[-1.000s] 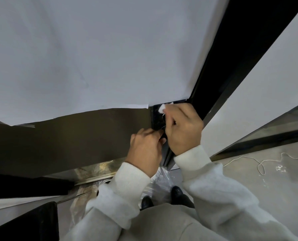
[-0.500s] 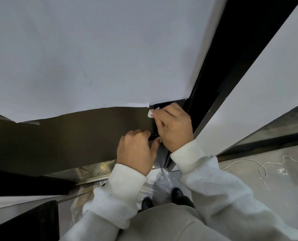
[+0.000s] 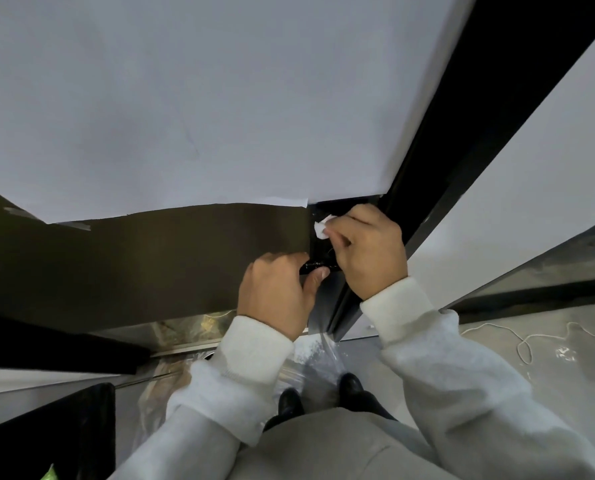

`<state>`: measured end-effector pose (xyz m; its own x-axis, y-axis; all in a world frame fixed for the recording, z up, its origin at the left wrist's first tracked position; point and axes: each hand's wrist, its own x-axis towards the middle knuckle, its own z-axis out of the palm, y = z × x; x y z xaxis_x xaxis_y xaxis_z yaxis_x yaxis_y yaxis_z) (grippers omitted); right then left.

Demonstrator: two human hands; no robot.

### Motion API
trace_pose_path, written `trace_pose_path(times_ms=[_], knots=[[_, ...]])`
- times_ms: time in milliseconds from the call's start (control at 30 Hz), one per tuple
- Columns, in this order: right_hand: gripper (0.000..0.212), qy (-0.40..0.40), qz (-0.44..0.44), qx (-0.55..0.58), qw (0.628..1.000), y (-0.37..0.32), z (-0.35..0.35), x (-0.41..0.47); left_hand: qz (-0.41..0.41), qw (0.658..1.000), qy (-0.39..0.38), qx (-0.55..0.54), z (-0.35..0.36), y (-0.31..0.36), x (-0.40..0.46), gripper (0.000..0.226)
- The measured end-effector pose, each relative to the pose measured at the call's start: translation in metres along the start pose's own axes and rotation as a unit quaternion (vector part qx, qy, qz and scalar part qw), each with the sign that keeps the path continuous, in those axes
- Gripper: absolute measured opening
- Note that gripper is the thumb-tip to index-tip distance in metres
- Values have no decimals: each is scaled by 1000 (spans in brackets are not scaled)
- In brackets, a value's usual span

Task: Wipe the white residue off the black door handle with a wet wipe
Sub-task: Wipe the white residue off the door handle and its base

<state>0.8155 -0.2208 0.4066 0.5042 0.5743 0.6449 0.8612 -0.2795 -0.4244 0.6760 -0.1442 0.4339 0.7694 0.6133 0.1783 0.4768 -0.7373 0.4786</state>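
right hand (image 3: 369,251) pinching wipe (image 3: 321,230) (white), handle (image 3: 315,265)

We saw a door (image 3: 143,258) with a smooth, dull brown face, the upper part covered in matt white paper (image 3: 185,98) with a faint crease. The black door handle (image 3: 315,265) shone glossy with small highlights. The wet wipe (image 3: 321,229) looked like soft white cloth, crumpled. Both sleeves (image 3: 254,344) were thick, fuzzy white knit with ribbed cuffs. The floor (image 3: 566,382) looked smooth and slightly shiny, and clear crinkled plastic film (image 3: 318,358) lay on it, beside glossy black shoes (image 3: 349,384)
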Motion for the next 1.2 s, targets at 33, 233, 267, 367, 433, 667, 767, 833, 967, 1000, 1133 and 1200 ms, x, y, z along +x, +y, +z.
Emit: trace_pose_path(times_ms=[33, 233, 267, 367, 433, 667, 767, 833, 967, 1000, 1133, 1200], knots=[[7, 26, 8, 18, 999, -1, -7, -2, 2, 1000, 3, 1, 0, 0, 0, 30], [11, 164, 369, 258, 878, -13, -28, -58, 13, 1000, 0, 0, 7, -8, 3, 35], [8, 193, 454, 325, 807, -11, -25, -68, 15, 1000, 0, -2, 8, -10, 2, 35], [7, 226, 626, 493, 561, -1, -14, -81, 16, 1000, 1, -6, 9, -11, 2, 34], [10, 188, 637, 550, 507, 3, -1, -80, 16, 1000, 1, -6, 10, -11, 2, 33], [36, 56, 567, 663, 485, -11, 51, -36, 13, 1000, -13, -1, 11, -12, 3, 28], [55, 32, 563, 679, 471, -16, 67, -35, 0, 1000, -8, -21, 11, -13, 3, 31], [40, 22, 550, 688, 473, -14, 70, -36, -1, 1000, -5, -15, 12, -13, 2, 34], [23, 30, 537, 685, 491, -13, 66, -37, -4, 1000, -9, -4, 11, -12, 3, 31], [24, 48, 557, 672, 485, -14, 64, -38, -6, 1000, -11, -5, 11, -12, 3, 30], [17, 140, 625, 635, 432, -14, 59, -46, -16, 1000, -17, -7, 10, -11, 2, 32], [20, 170, 622, 631, 431, -10, 53, -43, -15, 1000, -15, -8, 10, -11, 2, 33]])
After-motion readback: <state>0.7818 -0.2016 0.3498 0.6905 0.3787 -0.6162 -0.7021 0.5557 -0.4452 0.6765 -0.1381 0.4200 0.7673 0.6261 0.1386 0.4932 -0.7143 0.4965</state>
